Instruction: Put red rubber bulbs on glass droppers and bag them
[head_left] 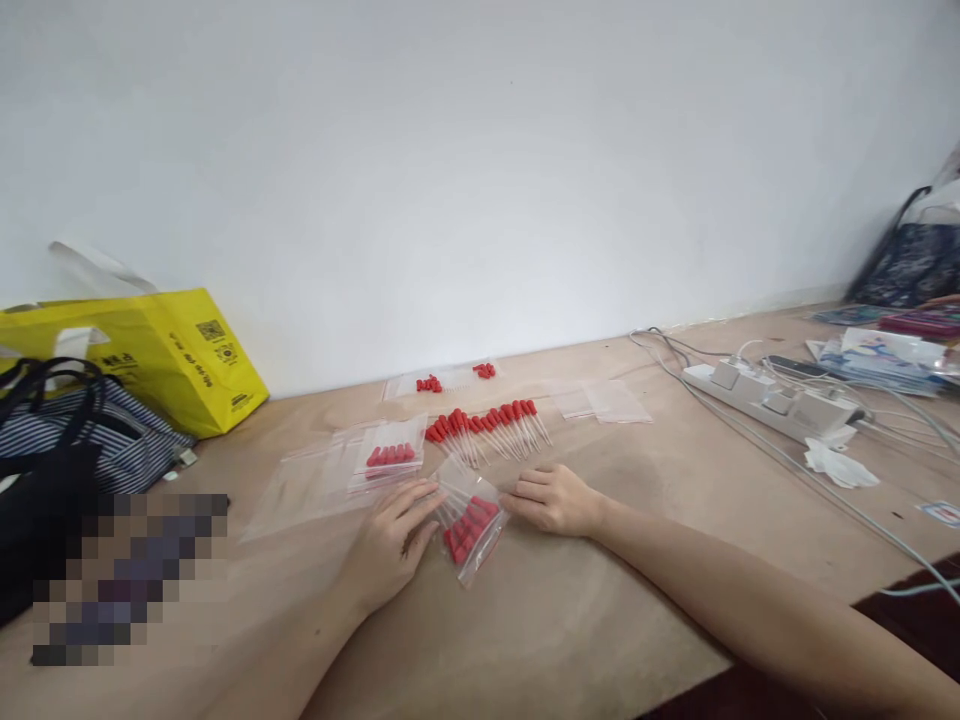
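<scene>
A small clear zip bag with several red-tipped white sticks inside lies between my hands, its red ends toward me. My left hand has its fingers on the bag's left side, at the stick ends. On the right edge of the bag, my right hand rests with curled fingers pinching it. Behind them several loose red-tipped sticks lie in a fanned row. To the left, a pile of filled clear bags shows red tips. Farther back are small red pieces on clear plastic.
Flat clear bags lie right of the row. A white power strip with plugs and cables, crumpled tissue and packets are at the right. A yellow bag and striped bag stand left, by the wall.
</scene>
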